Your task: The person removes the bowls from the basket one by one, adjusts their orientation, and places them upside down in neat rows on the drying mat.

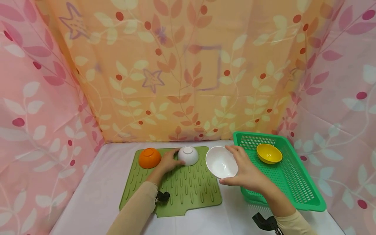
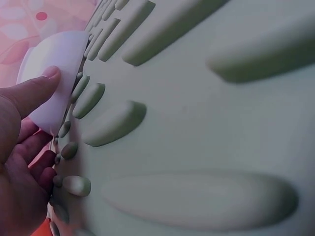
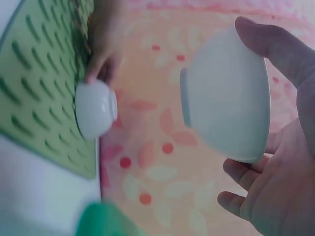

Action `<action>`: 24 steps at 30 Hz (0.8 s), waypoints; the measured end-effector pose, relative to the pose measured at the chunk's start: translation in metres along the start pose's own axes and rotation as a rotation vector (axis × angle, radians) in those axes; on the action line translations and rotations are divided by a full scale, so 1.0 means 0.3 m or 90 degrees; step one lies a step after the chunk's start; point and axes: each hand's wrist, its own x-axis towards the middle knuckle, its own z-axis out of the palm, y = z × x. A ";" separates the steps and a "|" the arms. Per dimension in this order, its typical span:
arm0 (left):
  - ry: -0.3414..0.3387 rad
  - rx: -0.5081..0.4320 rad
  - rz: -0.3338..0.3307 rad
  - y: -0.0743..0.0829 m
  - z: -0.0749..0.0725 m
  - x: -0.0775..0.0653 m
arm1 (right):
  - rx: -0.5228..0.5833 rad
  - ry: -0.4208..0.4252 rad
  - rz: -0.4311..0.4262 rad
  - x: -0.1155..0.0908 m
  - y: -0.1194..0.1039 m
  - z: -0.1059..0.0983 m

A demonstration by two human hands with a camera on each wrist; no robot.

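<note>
On the green ridged mat (image 1: 192, 187), a white bowl (image 1: 189, 156) lies upside down at the back. My left hand (image 1: 168, 163) is around its left side, the thumb on the near wall. In the left wrist view that thumb presses on the white bowl (image 2: 56, 54), with the other fingers by the rim. Above the gap between mat and basket, my right hand (image 1: 246, 169) holds a second white bowl (image 1: 220, 162) by its rim, the inside facing me. The right wrist view shows this held bowl (image 3: 226, 98) between thumb and fingers.
An upside-down orange bowl (image 1: 149, 158) is on the mat's back left. To the right stands a green plastic basket (image 1: 293, 173) with a yellow bowl (image 1: 269, 153) in it. Patterned cloth walls (image 1: 182, 75) enclose the back and sides of the white-covered table (image 1: 97, 176).
</note>
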 end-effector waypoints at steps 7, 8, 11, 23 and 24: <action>0.004 0.005 0.007 -0.003 0.008 0.005 | 0.013 -0.013 -0.020 -0.030 -0.064 0.084; 0.006 0.005 0.007 -0.004 0.008 0.003 | 0.017 -0.016 -0.025 -0.033 -0.072 0.096; 0.010 0.007 0.011 -0.007 0.006 0.000 | 0.039 -0.027 -0.039 -0.043 -0.093 0.135; 0.011 0.006 0.006 -0.008 0.009 0.004 | 0.088 -0.083 -0.036 -0.055 -0.100 0.244; 0.012 0.005 0.006 -0.007 0.010 0.005 | 0.087 -0.084 -0.037 -0.054 -0.097 0.250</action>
